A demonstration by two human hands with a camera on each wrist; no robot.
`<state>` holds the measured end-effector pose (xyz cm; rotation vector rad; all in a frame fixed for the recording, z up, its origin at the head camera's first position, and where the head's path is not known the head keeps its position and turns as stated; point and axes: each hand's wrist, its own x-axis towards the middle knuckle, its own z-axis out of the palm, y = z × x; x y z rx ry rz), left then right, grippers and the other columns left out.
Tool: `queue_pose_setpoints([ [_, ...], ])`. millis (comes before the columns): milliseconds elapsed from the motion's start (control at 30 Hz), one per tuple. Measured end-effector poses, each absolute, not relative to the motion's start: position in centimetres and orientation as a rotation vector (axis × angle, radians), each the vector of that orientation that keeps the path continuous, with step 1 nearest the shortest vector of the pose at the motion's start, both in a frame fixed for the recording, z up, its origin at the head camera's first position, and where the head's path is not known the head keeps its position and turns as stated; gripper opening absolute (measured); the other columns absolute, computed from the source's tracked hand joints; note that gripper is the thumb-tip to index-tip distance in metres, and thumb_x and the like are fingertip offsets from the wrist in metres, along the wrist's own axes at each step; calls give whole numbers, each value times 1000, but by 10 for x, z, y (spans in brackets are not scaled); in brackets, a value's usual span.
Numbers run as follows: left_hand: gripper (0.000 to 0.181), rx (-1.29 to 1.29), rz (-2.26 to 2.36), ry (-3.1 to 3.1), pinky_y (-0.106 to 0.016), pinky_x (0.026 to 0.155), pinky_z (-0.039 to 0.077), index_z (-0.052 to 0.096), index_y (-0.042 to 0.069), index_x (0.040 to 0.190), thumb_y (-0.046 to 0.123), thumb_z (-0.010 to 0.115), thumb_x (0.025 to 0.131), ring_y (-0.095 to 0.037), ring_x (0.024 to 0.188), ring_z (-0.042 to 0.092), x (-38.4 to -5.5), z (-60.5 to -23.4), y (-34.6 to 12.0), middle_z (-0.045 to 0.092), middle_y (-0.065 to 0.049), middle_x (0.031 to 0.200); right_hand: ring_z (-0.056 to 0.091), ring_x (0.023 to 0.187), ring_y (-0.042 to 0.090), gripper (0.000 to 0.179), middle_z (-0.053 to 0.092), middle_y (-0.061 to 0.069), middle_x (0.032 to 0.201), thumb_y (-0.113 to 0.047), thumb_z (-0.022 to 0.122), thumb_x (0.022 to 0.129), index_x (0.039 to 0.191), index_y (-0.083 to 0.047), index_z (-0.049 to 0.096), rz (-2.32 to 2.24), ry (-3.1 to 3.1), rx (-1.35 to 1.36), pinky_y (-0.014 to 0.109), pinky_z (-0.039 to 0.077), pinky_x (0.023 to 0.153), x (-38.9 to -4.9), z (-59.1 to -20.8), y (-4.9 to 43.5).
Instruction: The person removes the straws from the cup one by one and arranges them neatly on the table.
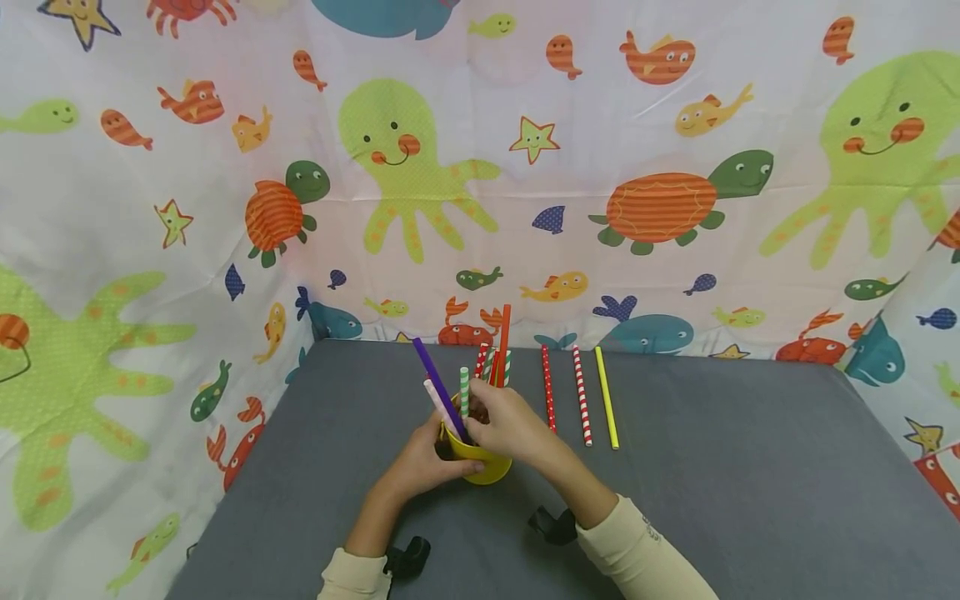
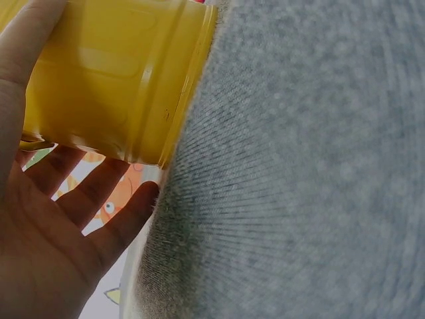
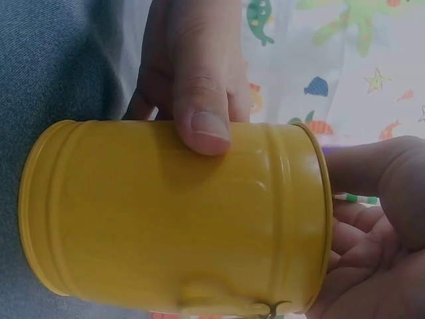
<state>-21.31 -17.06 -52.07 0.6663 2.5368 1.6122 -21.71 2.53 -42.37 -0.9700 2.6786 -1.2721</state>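
A small yellow bucket [image 1: 487, 468] stands on the grey table. My left hand [image 1: 420, 462] grips its side, the thumb [image 3: 206, 113] pressed along the wall and fingers round the back. Out of its mouth lean a purple straw [image 1: 435, 379] and a pale pink straw [image 1: 435, 398]. At the rim, my right hand [image 1: 517, 421] has thumb and fingers bent around a green-and-white striped straw [image 1: 464, 387]; its fingertips are partly hidden inside the mouth. An orange-red straw [image 1: 506, 333] and several patterned straws [image 1: 482, 358] show beyond the right hand.
Right of the bucket, a red dotted straw [image 1: 547, 387], a red-and-white striped straw [image 1: 582, 400] and a yellow straw [image 1: 607, 400] lie side by side on the table [image 1: 750, 467]. A sea-animal curtain [image 1: 525, 217] hangs along the back and sides.
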Motion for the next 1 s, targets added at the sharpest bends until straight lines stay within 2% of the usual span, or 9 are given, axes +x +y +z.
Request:
queue_pose_setpoints([
  [167, 101, 698, 1614, 2530, -42, 105, 44, 26, 31, 157, 34, 88, 78, -13, 117, 59, -214, -521, -170, 58, 7, 137, 56, 66, 12, 15, 59, -1, 80, 0, 65, 92, 100, -5, 53, -1342, 2650, -976, 25, 52, 58, -216, -422, 27],
  [300, 102, 716, 1618, 2527, -42, 102, 46, 24, 32, 157, 34, 88, 78, -14, 113, 61, -214, -522, -171, 60, 6, 134, 59, 64, 16, 16, 59, 6, 83, 2, 58, 96, 108, -2, 48, -1469, 2559, -1000, 26, 54, 55, -216, -421, 29],
  [500, 98, 704, 1616, 2536, -42, 103, 46, 27, 31, 155, 35, 88, 78, -14, 117, 61, -213, -522, -171, 59, 5, 134, 67, 84, 30, 26, 61, 21, 102, 5, 53, 98, 122, -1, 44, -1682, 2458, -1067, 29, 56, 61, -214, -415, 33],
  [767, 98, 627, 1619, 2507, -39, 105, 44, 28, 37, 153, 35, 89, 77, -10, 118, 58, -211, -519, -170, 57, 10, 134, 66, 85, 29, 37, 61, 15, 104, 11, 59, 94, 126, -5, 46, -1789, 2504, -1117, 36, 58, 75, -210, -403, 39],
  [867, 97, 606, 1625, 2497, -40, 105, 44, 30, 33, 153, 36, 89, 77, -10, 118, 57, -210, -518, -169, 57, 9, 134, 67, 90, 26, 40, 64, 12, 105, 11, 60, 94, 128, -4, 47, -1840, 2514, -1129, 41, 58, 78, -208, -397, 43],
  [1000, 95, 584, 1628, 2496, -42, 105, 44, 34, 26, 152, 37, 89, 76, -12, 117, 58, -209, -518, -169, 57, 7, 133, 68, 90, 30, 43, 66, 16, 107, 14, 60, 93, 132, 2, 45, -1919, 2510, -1179, 42, 58, 77, -205, -389, 49],
])
